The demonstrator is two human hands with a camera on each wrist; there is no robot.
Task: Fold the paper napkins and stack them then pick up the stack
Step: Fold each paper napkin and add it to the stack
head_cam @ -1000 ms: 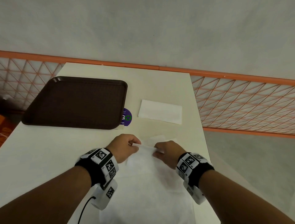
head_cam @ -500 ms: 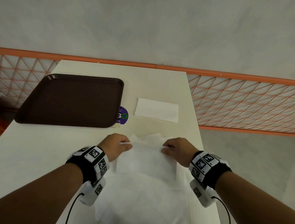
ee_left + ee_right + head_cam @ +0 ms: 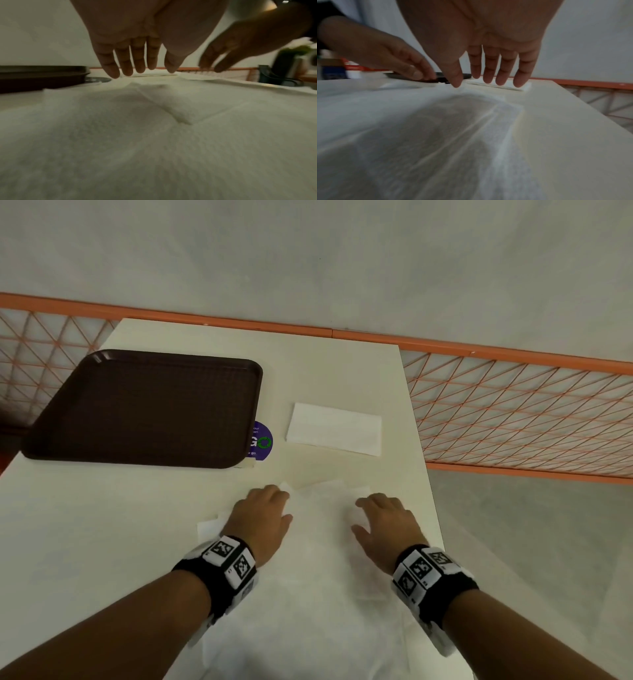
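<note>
Head view, lower centre of frame: both hands palm-down on the open napkin (image 3: 318,546), a white sheet spread on the cream counter (image 3: 102,542).

L hand (image 3: 261,518): fingers straight, close together, tips at the napkin's far-left corner. L wrist view shows the left fingers (image 3: 126,59) extended down toward the paper; grip open, nothing held. Can't tell if palm touches.

R hand (image 3: 383,522): fingers straight, slightly spread, over the napkin's right part. R wrist view: right fingers (image 3: 505,65) hang straight above the sheet, thumb tip nearest the paper; grip open, holding nothing. Contact unclear, blur.

Napkin: lies flat-ish, creases visible in both wrist views, far edge a bit ruffled between the hands. More white paper shows under/around it toward bottom of frame; layers not separable.

Folded napkin (image 3: 334,429): neat white rectangle, centre-right of head frame, beyond the hands, apart from them.

Brown tray (image 3: 144,409): upper left on counter. Purple round sticker (image 3: 262,441) partly under the tray's right edge, between the tray and the folded napkin. Orange lattice railing (image 3: 513,412) at right.
</note>
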